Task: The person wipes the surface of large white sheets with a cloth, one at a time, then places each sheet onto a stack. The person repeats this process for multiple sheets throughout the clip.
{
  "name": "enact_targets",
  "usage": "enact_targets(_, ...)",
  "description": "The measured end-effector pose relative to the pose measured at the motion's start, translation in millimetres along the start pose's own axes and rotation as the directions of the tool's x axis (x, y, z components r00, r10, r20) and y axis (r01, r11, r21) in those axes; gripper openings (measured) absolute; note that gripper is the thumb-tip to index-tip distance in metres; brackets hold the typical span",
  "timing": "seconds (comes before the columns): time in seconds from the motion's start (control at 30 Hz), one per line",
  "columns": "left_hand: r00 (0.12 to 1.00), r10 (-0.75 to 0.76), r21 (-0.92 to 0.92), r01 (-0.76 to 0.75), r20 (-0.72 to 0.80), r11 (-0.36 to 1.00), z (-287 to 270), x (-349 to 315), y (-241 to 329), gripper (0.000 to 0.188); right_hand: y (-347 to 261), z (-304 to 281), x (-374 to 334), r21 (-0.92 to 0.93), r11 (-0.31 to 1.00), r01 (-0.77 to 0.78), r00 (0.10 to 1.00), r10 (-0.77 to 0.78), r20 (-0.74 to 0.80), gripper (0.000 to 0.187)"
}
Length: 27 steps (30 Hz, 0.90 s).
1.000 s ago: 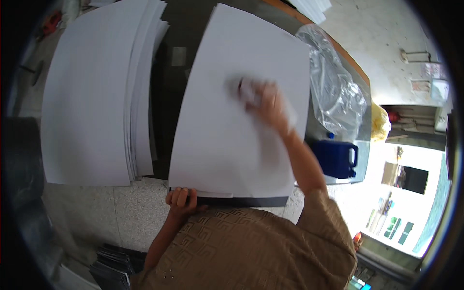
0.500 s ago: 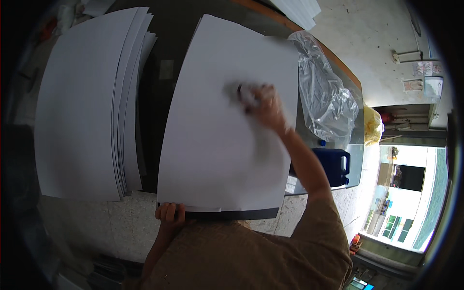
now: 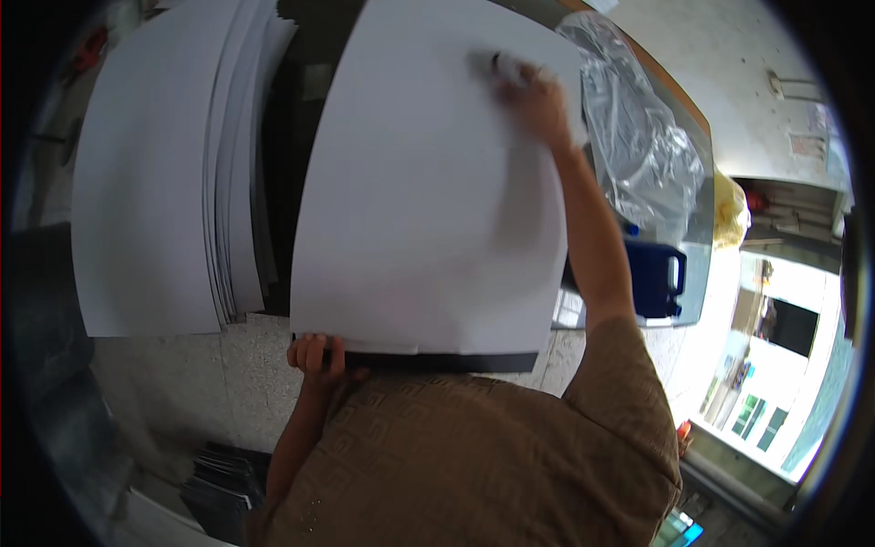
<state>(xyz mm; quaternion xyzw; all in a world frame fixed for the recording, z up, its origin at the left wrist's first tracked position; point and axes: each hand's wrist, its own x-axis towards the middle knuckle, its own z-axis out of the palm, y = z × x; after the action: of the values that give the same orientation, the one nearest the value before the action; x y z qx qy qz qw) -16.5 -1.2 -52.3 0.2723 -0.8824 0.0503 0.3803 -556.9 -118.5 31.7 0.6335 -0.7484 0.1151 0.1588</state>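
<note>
Curling its fingers, pressed together, over the black strip (image 3: 456, 362) below centre, the left hand (image 3: 314, 354) is gripping the lower left corner of the white sheet (image 3: 410, 201), which is lying across mid-frame. At upper centre, the right hand (image 3: 544, 105) is clasping a small pale object (image 3: 509, 67); blur is hiding the exact finger placement.

Left hand (image 3: 317, 356): one, low, fingers (image 3: 314, 345) curled, knuckles up; left forearm (image 3: 294, 438) slanting, near torso (image 3: 492, 456). Right hand (image 3: 540, 105): one, far forward, blurred, fingers bent; right forearm (image 3: 597, 228) bare, extended ahead.
</note>
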Motion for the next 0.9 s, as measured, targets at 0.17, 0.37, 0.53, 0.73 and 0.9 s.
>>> enact_targets(0.17, 0.998, 0.040, -0.005, -0.040, -0.046, 0.999, 3.0, 13.7, -2.2, 0.069, -174.0, -132.6, -206.1, 0.238, 0.961, 0.141, 0.967, -0.185, 0.176, 0.061)
enact_targets(0.37, 0.997, 0.072, 0.025, -0.071, -0.034, 0.997, 6.8, 14.6, -3.6, 0.071, -197.1, -172.0, -250.4, 0.333, 0.940, -0.079, 0.948, -0.032, 0.316, 0.060)
enact_targets(0.53, 0.998, 0.059, 0.018, -0.059, 0.010, 0.998, 6.3, 7.0, -5.3, 0.068, -97.4, -109.9, -179.7, 0.166, 0.982, -0.093, 0.986, 0.067, 0.153, 0.053)
enact_targets(0.73, 0.999, 0.046, 0.064, -0.046, 0.004, 0.997, 5.6, -18.4, -9.7, 0.054, 98.0, 10.5, 8.6, -0.012, 0.997, -0.080, 0.993, 0.079, -0.083, 0.040)
enact_targets(0.9, 1.000, 0.009, 0.064, -0.010, 0.020, 0.998, -3.9, -7.5, -7.2, 0.055, 147.5, 43.6, 109.2, 0.085, 0.919, -0.386, 0.922, 0.381, 0.070, 0.052)
